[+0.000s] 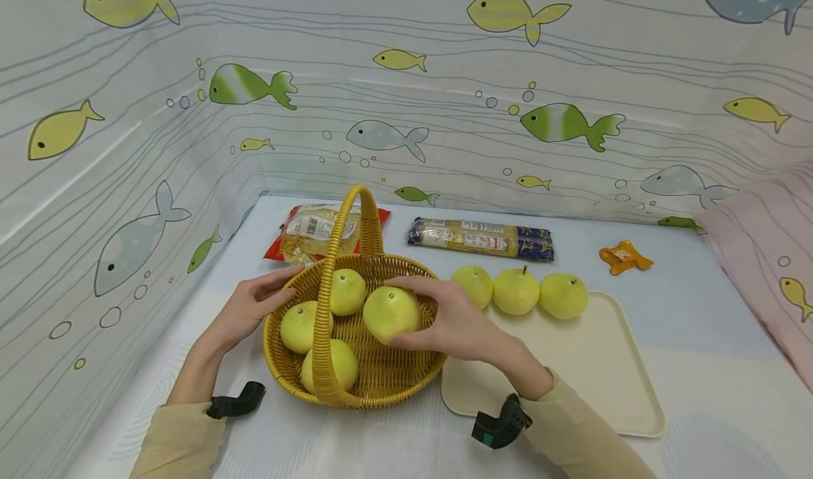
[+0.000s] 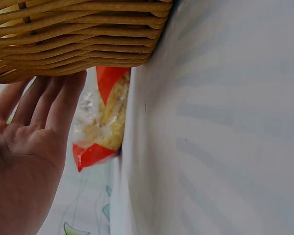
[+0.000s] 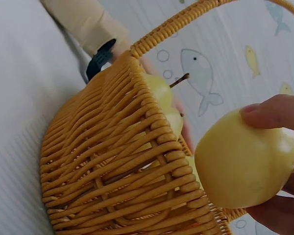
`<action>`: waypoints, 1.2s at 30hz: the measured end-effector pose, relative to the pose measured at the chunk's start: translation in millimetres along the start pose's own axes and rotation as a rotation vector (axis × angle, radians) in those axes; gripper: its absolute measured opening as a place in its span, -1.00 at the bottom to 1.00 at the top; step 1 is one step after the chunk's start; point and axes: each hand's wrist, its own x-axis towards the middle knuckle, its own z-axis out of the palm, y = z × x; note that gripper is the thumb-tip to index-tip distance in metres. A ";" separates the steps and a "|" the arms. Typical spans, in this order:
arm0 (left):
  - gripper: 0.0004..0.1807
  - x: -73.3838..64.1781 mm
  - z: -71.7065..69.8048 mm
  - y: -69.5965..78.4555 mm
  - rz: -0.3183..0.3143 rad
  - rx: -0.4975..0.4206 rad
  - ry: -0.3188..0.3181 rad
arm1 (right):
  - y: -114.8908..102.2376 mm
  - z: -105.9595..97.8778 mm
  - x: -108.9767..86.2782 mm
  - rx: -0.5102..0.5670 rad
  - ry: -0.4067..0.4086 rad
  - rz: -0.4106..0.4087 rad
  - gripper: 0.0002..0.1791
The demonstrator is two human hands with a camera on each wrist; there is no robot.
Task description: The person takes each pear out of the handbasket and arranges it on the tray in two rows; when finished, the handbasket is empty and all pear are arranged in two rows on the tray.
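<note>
A yellow wicker basket (image 1: 387, 377) with a tall handle holds several round yellow-green pears, among them one pear (image 1: 346, 292) at the back. My right hand (image 1: 454, 320) grips another pear (image 1: 390, 314) between thumb and fingers, over the basket's right half. In the right wrist view this held pear (image 3: 245, 161) shows beside the woven wall, near rim height. At the basket's left side, my left hand (image 1: 254, 306) rests against the outside with its fingers extended. The left wrist view shows its palm and fingers (image 2: 59, 105) reaching to the wicker (image 2: 88, 34), their tips hidden.
Three pears, one of them the middle pear (image 1: 516, 290), stand in a row at the back of a cream tray (image 1: 571, 380). Behind are a red-edged clear bag (image 1: 311, 228), a long noodle-like packet (image 1: 479, 239) and a small orange packet (image 1: 625, 257). Fish-printed sheeting surrounds the table.
</note>
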 end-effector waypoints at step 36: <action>-0.46 -0.2 0.6 0.8 -0.004 -0.009 -0.003 | -14.8 -36.4 -9.1 0.086 0.088 -0.004 -0.24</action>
